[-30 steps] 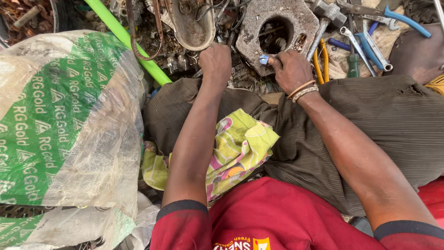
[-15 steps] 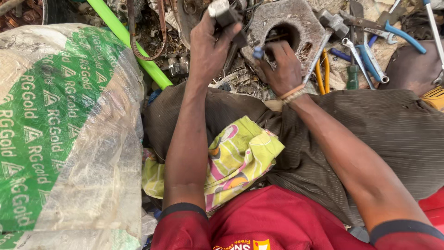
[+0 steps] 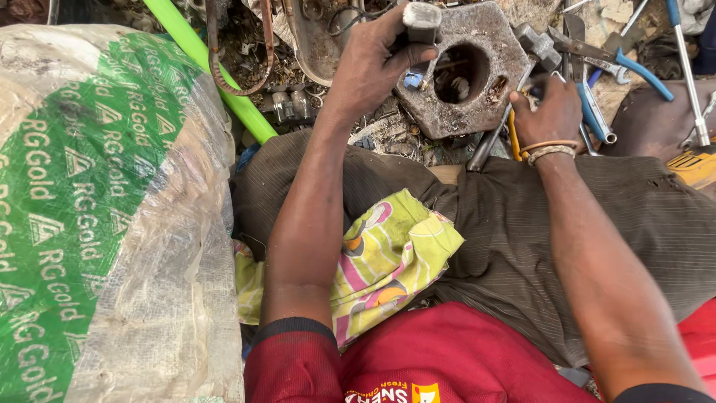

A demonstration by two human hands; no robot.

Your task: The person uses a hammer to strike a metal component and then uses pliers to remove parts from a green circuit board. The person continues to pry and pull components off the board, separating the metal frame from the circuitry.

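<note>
Left hand: the left hand is raised over the scrap at the top of the view, and its fingers are clenched around a small grey metal piece, which stands out above the thumb.
Grey metal piece: it is held in the air, just above the left edge of the hexagonal block, and a small blue part shows under the fingers; I cannot tell if the hand holds this one too.
Right hand: the right hand lies palm down on the tools to the right of the block. The fingers are bent over the handles, but I cannot tell if they really grasp one. Two bracelets sit on the wrist.
Hexagonal block: a heavy, rusty metal block with a round hole in the middle lies on the ground between the two hands.
Tools: a hammer leans at the right side of the block, and blue-handled pliers and a spanner lie near the right hand.
Lap: brown trousers and a yellow patterned cloth are below the arms.
Left side: a big woven sack, white and green, stands beside the left arm, and a green pipe runs slanted behind it.
</note>
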